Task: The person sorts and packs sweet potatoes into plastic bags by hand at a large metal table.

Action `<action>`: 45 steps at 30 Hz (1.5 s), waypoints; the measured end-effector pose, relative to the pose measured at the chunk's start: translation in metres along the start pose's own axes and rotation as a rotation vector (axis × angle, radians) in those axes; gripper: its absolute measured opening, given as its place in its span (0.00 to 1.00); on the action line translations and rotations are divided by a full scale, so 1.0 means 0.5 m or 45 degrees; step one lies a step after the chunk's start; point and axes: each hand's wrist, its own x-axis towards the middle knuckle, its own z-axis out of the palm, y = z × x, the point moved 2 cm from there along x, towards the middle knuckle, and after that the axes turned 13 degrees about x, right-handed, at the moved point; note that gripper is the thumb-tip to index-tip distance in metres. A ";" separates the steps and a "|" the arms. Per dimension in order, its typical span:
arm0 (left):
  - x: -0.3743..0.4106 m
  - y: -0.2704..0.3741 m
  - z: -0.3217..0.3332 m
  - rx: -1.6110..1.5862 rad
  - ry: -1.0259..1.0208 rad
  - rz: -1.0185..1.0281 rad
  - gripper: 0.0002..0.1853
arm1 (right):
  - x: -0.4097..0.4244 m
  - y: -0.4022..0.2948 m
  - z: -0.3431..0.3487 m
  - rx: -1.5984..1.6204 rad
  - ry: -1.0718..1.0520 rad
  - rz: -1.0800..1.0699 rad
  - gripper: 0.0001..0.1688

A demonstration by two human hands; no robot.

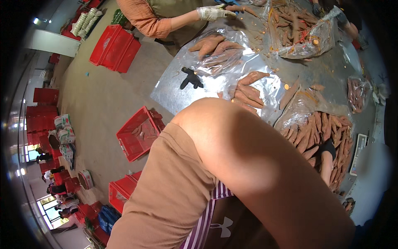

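Note:
My left arm is bent across the foreground, its bare elbow and forearm large in front of me. The left hand itself is out of view beyond the lower right. My right hand (327,149), in a black glove, is among the sweet potatoes (340,137) heaped in a big clear plastic bag (300,105). Its fingers are largely hidden, so a grip cannot be made out. Beyond my elbow, several sweet potatoes (250,93) lie on clear plastic film. A black glove (191,78) rests on the metal tabletop (168,84).
Across the table, a co-worker's white-gloved hand (214,13) is at a long sweet potato (242,9). Another open bag of roots (292,26) stands at the back right, near a second person's gloved hand (341,15). Red plastic crates (116,46) stand on the floor at left.

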 end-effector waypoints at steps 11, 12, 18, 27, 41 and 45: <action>0.029 -0.028 -0.079 0.154 -0.004 0.095 0.18 | -0.004 0.112 0.014 1.500 -0.070 -0.136 0.29; 0.026 -0.050 -0.087 0.221 -0.025 0.041 0.18 | 0.006 0.095 0.025 1.574 0.005 -0.407 0.22; -0.117 -0.319 -0.060 -0.121 -0.057 -1.000 0.20 | -0.227 -0.116 -0.054 2.485 -0.766 -0.326 0.21; -0.234 -0.414 0.053 -1.179 0.484 -1.707 0.23 | -0.265 -0.252 0.014 1.742 -0.774 -0.679 0.21; -0.334 -0.423 0.001 -2.395 1.347 -1.350 0.22 | -0.383 -0.394 0.012 1.060 0.368 -1.377 0.21; -0.344 -0.426 0.007 -2.273 1.593 -1.419 0.18 | -0.387 -0.414 0.013 1.068 0.412 -1.405 0.23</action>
